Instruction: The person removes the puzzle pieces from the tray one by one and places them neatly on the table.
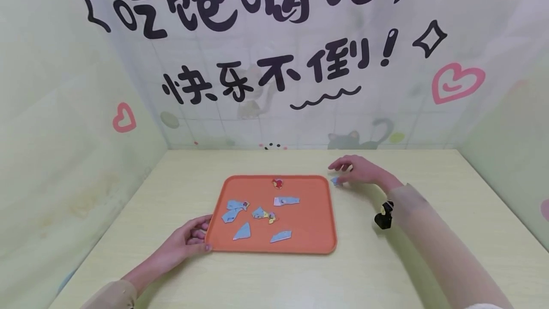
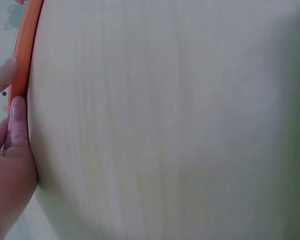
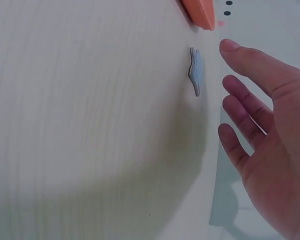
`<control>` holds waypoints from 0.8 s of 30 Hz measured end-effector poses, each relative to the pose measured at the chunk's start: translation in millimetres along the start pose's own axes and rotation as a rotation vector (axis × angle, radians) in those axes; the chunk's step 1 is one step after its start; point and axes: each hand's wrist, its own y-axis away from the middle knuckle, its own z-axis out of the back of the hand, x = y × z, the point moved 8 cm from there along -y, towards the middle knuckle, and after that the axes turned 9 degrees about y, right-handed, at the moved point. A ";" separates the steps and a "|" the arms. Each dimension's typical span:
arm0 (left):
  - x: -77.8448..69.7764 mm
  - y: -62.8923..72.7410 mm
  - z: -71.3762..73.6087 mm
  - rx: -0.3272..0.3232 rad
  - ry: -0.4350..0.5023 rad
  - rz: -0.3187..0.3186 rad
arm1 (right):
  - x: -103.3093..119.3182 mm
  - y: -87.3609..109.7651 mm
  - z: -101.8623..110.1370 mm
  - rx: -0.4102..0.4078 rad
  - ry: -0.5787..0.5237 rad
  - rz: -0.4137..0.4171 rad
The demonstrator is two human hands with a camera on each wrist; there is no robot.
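Note:
An orange tray (image 1: 309,228) lies on the table with several light-blue puzzle pieces on it, such as one flat piece (image 1: 286,200) and a pointed piece (image 1: 242,231). My left hand (image 1: 192,237) holds the tray's left rim near its front corner, thumb at the corner; the left wrist view shows its fingers (image 2: 19,117) against the orange rim. Just right of the tray's back corner, a small blue piece (image 3: 196,72) lies on the table. My right hand (image 3: 275,125) hovers beside that piece, fingers apart and loosely bent, with nothing between them.
A red-and-yellow piece (image 1: 278,183) lies near the tray's back rim. A black wrist strap (image 1: 384,215) shows at the right sleeve (image 1: 433,237). A printed cloth wall (image 1: 257,128) stands behind the pale wooden table (image 1: 274,280), with walls at both sides.

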 end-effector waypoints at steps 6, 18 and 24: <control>0.5 0.9 -0.3 0.003 0.002 -0.003 | 21.9 -9.3 0.6 -0.028 -0.031 0.042; 0.8 0.7 -0.6 0.007 -0.009 -0.009 | 67.4 -33.8 -12.7 -0.007 -0.075 0.065; 0.1 -0.3 -0.3 0.012 -0.011 -0.020 | 84.2 -43.5 -22.3 -0.005 -0.064 0.081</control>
